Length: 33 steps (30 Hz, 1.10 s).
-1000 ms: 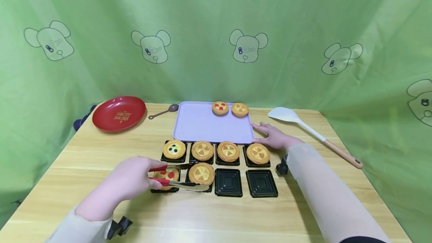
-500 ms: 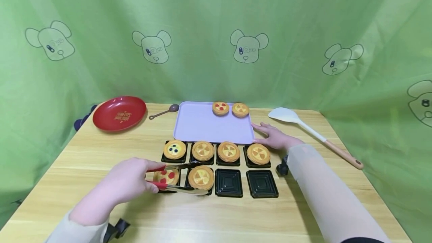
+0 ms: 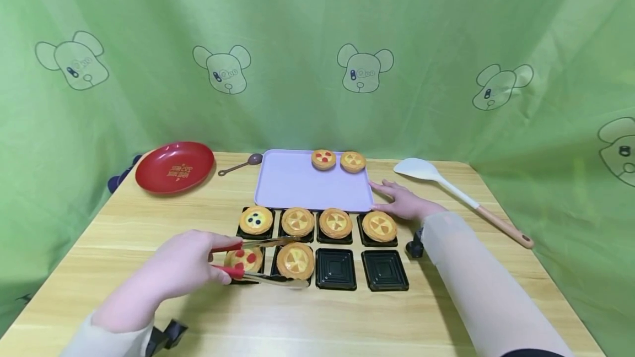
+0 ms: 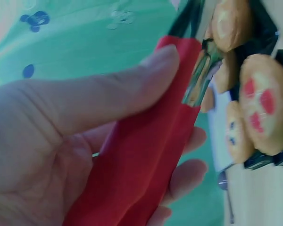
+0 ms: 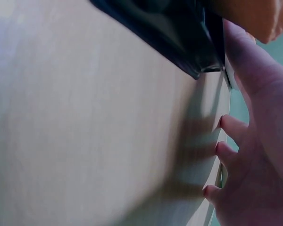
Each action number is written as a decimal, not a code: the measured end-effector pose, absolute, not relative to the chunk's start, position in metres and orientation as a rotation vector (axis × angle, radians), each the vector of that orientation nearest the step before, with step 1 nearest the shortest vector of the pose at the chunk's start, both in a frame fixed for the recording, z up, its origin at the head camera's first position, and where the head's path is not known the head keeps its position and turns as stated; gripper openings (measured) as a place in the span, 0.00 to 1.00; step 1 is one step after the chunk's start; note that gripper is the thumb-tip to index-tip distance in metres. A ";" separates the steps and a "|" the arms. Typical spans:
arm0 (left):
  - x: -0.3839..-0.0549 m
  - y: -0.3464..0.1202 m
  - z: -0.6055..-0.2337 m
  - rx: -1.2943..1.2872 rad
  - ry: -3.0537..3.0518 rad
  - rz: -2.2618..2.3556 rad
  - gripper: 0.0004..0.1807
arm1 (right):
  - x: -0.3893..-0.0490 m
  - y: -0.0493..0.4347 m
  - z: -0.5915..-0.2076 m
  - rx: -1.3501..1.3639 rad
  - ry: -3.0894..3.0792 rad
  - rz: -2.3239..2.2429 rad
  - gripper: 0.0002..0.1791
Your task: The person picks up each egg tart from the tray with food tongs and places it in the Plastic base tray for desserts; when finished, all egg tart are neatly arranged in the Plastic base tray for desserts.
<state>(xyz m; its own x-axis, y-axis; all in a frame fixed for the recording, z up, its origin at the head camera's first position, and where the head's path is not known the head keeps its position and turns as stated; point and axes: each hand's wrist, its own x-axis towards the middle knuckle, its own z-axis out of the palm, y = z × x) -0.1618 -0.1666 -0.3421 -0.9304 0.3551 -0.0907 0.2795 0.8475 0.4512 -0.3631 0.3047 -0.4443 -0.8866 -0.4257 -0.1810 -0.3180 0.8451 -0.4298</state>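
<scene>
My left hand (image 3: pixel 188 263) grips red-handled metal tongs (image 4: pixel 137 160), thumb on one side and fingers round the other. The tong arms stand apart on either side of a tart with orange wedges (image 3: pixel 295 261), which sits on a black square base in the front row. A tart with red dots (image 3: pixel 246 259) lies beneath the handles. At the right edge of the lilac tray (image 3: pixel 302 183) my right hand (image 3: pixel 403 201) rests, fingers extended and thumb by the tray's near corner. In the right wrist view, the right hand (image 5: pixel 259 136) shows its fingertips at the table.
A back row has several tarts (image 3: pixel 335 223) on black bases. Two bare black bases (image 3: pixel 335 269) lie front right. More tarts (image 3: pixel 324 159) sit on the tray's far edge. A red plate (image 3: pixel 176 168), a brown spoon (image 3: pixel 243 164) and a white spatula (image 3: pixel 451 189) lie around.
The tong arms have spread wider around the front-row tart, and my left hand has drawn slightly back to the left. My right hand and the tray stay put.
</scene>
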 end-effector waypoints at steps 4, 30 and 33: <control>-0.166 -0.172 -0.323 0.523 2.833 0.752 0.35 | -0.363 0.306 -0.444 -0.565 2.757 -0.567 0.45; -0.384 -0.092 -0.327 0.335 2.898 0.580 0.39 | -0.361 0.308 -0.444 -0.585 2.772 -0.576 0.44; -0.392 -0.086 -0.338 0.306 2.891 0.572 0.37 | -0.360 0.307 -0.445 -0.588 2.766 -0.593 0.44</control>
<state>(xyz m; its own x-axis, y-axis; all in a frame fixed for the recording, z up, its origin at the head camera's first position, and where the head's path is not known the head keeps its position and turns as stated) -0.3925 -0.0856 -0.3383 -0.9629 0.2342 -0.1339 0.1656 0.9050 0.3919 -0.3601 0.3068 -0.4453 -0.8869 -0.4345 -0.1568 -0.3320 0.8355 -0.4378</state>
